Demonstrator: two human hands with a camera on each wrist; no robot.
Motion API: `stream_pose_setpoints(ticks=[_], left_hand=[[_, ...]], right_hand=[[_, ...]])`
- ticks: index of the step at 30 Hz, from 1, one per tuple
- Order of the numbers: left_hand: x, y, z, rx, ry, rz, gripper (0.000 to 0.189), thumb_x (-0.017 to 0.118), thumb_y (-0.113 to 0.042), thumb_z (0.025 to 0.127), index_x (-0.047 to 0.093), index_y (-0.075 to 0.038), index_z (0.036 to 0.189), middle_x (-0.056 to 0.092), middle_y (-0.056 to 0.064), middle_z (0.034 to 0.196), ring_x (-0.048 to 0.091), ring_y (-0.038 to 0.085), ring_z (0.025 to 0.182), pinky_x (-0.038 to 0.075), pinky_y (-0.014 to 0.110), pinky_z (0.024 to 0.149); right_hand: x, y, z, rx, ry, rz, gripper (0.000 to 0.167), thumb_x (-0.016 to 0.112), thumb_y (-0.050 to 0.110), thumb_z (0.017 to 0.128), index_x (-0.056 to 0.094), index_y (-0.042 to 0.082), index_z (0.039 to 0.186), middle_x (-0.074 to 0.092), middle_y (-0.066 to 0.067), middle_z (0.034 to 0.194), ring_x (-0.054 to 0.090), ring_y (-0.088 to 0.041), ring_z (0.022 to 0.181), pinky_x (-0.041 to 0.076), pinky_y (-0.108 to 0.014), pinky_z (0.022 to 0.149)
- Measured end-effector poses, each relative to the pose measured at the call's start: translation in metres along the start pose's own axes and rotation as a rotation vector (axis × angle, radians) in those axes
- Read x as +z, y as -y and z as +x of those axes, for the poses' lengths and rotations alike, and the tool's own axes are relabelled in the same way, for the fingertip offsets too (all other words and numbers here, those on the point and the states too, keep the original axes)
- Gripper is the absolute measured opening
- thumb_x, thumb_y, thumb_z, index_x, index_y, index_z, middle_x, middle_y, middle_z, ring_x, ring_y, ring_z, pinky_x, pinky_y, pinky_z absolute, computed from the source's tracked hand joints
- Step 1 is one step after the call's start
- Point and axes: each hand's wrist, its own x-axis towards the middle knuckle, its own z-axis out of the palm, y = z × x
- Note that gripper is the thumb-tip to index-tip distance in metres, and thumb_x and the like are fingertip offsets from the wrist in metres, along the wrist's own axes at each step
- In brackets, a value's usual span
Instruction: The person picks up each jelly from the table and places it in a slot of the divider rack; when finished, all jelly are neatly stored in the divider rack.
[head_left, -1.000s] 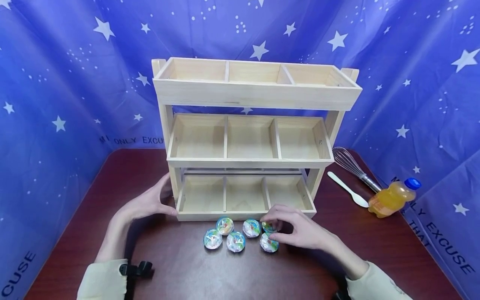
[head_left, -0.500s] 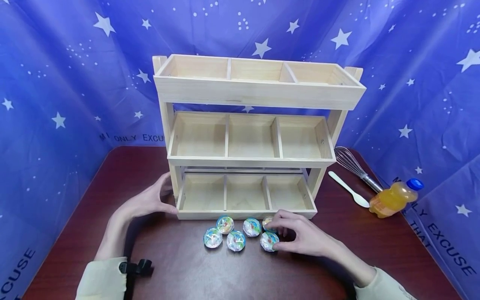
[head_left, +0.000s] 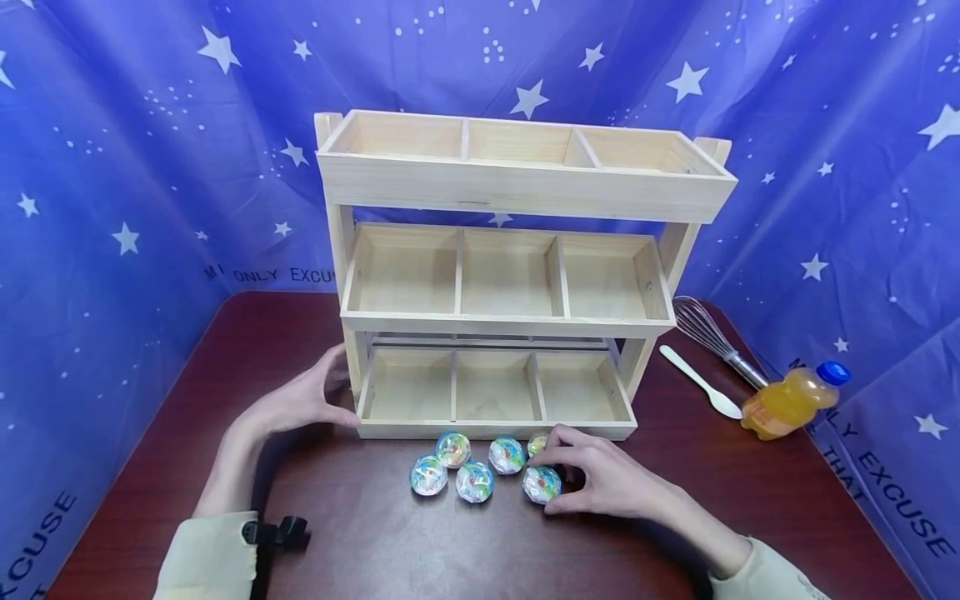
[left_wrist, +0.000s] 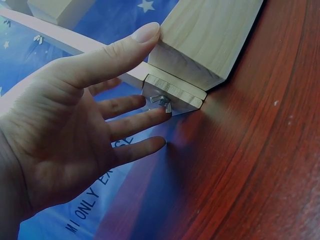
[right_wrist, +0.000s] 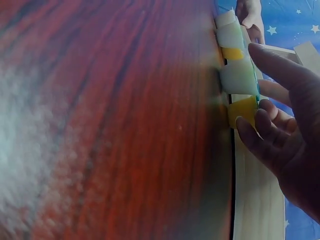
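Several small jelly cups with printed foil lids stand before the wooden shelf (head_left: 487, 431). My right hand (head_left: 611, 481) curves its thumb and index finger round the near right jelly cup (head_left: 541, 485). In the right wrist view its white side (right_wrist: 237, 77) faces me, and the index fingertip is hidden behind it. Other fingers of that hand lie beside the yellow jelly cup (right_wrist: 243, 112) behind. My left hand (head_left: 292, 406) is at the shelf's lower left corner, thumb by the bottom tray's edge. Its fingers (left_wrist: 140, 122) are spread near a wing nut (left_wrist: 162, 101), holding nothing.
The shelf has a top (head_left: 525, 183), a middle (head_left: 506, 321) and a bottom tray, each split into three compartments. On the right lie a whisk (head_left: 720, 342), a white spoon (head_left: 701, 382) and a bottle of orange drink (head_left: 791, 404). A starry blue curtain (head_left: 135, 167) surrounds the table.
My right hand has shifted slightly toward the near edge, from the far right jelly cup to the near right one. The left hand stays at the shelf. The whole view shifts slightly.
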Motion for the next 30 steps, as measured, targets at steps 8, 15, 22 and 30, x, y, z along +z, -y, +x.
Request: stream_pose_setpoints(ticks=[8, 15, 22, 30], left_hand=[[-0.0004, 0.0007, 0.0002, 0.012, 0.001, -0.006, 0.121, 0.093, -0.031, 0.076, 0.012, -0.012, 0.163, 0.025, 0.022, 0.166, 0.041, 0.05, 0.145, 0.035, 0.067, 0.118], [-0.0002, 0.0006, 0.0003, 0.015, 0.004, -0.029, 0.119, 0.092, -0.029, 0.076, 0.013, -0.013, 0.163, 0.026, 0.021, 0.166, 0.041, 0.049, 0.146, 0.035, 0.066, 0.118], [-0.0012, -0.0008, -0.0015, 0.012, 0.009, -0.021, 0.119, 0.092, -0.029, 0.077, 0.012, -0.012, 0.163, 0.025, 0.023, 0.166, 0.041, 0.05, 0.145, 0.035, 0.067, 0.118], [-0.002, -0.0014, -0.0017, 0.015, 0.012, -0.032, 0.119, 0.092, -0.028, 0.077, 0.011, -0.012, 0.163, 0.023, 0.023, 0.167, 0.04, 0.051, 0.146, 0.035, 0.067, 0.118]], right_hand=[[0.0023, -0.0019, 0.0001, 0.01, 0.017, -0.001, 0.056, 0.091, 0.04, 0.074, 0.072, 0.027, 0.126, 0.054, 0.016, 0.101, 0.054, -0.003, 0.08, 0.042, -0.009, 0.07], [0.0036, -0.003, 0.0008, 0.007, 0.023, -0.009, 0.053, 0.091, 0.043, 0.073, 0.073, 0.03, 0.121, 0.053, 0.016, 0.098, 0.051, -0.002, 0.076, 0.04, -0.008, 0.068], [0.0037, -0.0001, 0.0003, 0.016, 0.022, -0.034, 0.05, 0.093, 0.043, 0.071, 0.073, 0.032, 0.116, 0.054, 0.018, 0.105, 0.059, 0.0, 0.095, 0.049, -0.016, 0.08], [-0.0044, 0.0035, 0.0064, -0.003, 0.029, -0.046, 0.051, 0.093, 0.042, 0.071, 0.072, 0.032, 0.116, 0.057, 0.018, 0.117, 0.062, -0.001, 0.106, 0.055, -0.025, 0.087]])
